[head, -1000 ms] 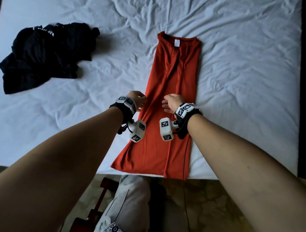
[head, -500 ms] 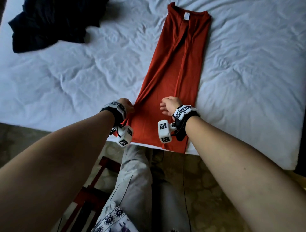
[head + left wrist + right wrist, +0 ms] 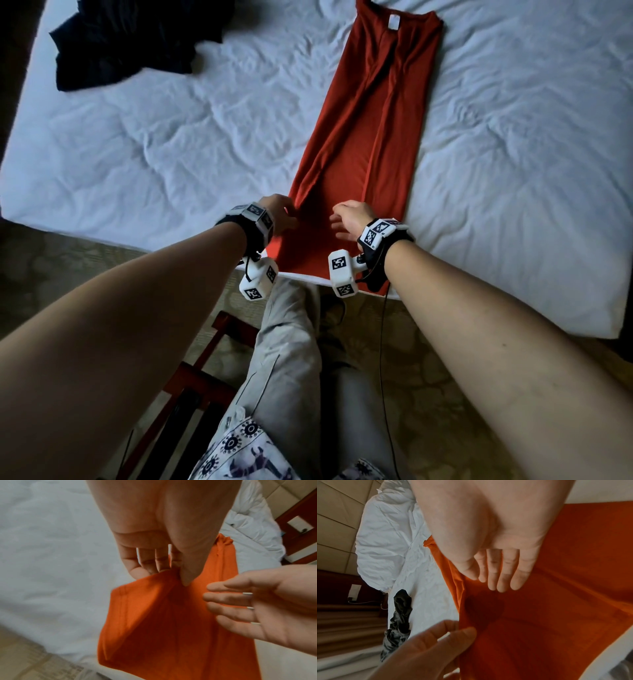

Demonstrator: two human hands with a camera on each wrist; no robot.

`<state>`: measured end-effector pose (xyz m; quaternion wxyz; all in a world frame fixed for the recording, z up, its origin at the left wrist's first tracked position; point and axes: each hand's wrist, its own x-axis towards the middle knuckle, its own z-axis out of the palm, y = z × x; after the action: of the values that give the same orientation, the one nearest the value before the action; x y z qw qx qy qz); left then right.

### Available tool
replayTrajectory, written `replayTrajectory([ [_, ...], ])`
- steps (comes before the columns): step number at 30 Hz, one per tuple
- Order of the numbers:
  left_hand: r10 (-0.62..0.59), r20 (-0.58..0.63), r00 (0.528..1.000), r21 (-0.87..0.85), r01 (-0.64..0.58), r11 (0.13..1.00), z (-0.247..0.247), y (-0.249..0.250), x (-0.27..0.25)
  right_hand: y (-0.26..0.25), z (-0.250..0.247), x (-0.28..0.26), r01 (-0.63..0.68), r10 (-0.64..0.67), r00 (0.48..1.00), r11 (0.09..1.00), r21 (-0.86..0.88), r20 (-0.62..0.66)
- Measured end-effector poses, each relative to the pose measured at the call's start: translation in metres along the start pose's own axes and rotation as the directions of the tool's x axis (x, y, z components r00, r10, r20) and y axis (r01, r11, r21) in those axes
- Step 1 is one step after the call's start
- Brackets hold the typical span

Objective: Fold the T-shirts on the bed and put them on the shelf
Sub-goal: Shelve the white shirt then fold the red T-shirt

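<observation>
An orange-red T-shirt [image 3: 370,137] lies on the white bed [image 3: 171,154], folded lengthwise into a narrow strip. Its collar is at the far end and its hem is at the near bed edge. My left hand [image 3: 289,219] pinches the strip's left edge near the hem between thumb and fingers [image 3: 173,573]. My right hand [image 3: 337,226] hovers just above the middle of the strip with straight fingers [image 3: 500,580] and holds nothing. A crumpled black T-shirt [image 3: 130,41] lies at the bed's far left corner.
The bed's near edge [image 3: 513,308] runs just under my wrists, with patterned floor below it. My grey-trousered legs [image 3: 291,359] stand against it, beside a red wooden frame [image 3: 202,370]. A bunched white duvet [image 3: 385,534] lies by the padded headboard.
Both hands have slid down the strip from its middle toward the hem. My right hand has gone from curled to straight fingers. My left hand now pinches the left edge.
</observation>
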<state>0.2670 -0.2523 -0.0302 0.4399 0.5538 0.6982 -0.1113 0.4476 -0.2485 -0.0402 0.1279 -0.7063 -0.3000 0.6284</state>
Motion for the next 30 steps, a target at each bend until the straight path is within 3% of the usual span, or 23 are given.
replayTrajectory([
  [6, 0.158, 0.114, 0.981, -0.14, -0.142, 0.98, 0.021, 0.034, -0.015, 0.016, 0.003, -0.009, -0.113, 0.092, 0.979, 0.988, 0.109, 0.183],
  [10, 0.198, 0.243, 0.949, -0.284, -0.126, 0.951, 0.029, 0.042, -0.022, 0.025, 0.002, -0.013, -0.158, 0.118, 0.972, 0.969, 0.191, 0.203],
  [12, 0.162, 0.236, 0.958, -0.331, -0.078, 0.94, 0.029, 0.038, -0.022, 0.031, 0.0, -0.011, -0.121, 0.105, 0.984, 0.987, 0.107, 0.142],
  [15, -0.002, 0.067, 0.998, -0.383, 0.027, 0.923, 0.03, 0.026, -0.016, 0.04, -0.005, -0.009, -0.033, 0.034, 0.999, 0.997, -0.064, 0.008],
  [17, -0.119, -0.023, 0.993, -0.401, 0.1, 0.911, 0.032, 0.018, -0.012, 0.046, -0.011, -0.008, -0.004, -0.005, 0.998, 0.99, -0.144, -0.06],
  [20, -0.193, 0.021, 0.981, -0.351, 0.188, 0.917, 0.044, 0.008, -0.007, 0.057, -0.017, -0.008, 0.006, -0.034, 0.996, 0.947, -0.322, -0.082],
  [24, -0.185, 0.118, 0.976, -0.272, 0.211, 0.939, 0.061, 0.004, -0.004, 0.072, -0.018, -0.009, -0.05, 0.031, 0.998, 0.901, -0.431, -0.051],
  [30, -0.223, 0.101, 0.97, -0.193, 0.239, 0.952, 0.068, -0.001, -0.01, 0.084, -0.017, -0.013, -0.066, 0.042, 0.998, 0.824, -0.563, -0.055],
])
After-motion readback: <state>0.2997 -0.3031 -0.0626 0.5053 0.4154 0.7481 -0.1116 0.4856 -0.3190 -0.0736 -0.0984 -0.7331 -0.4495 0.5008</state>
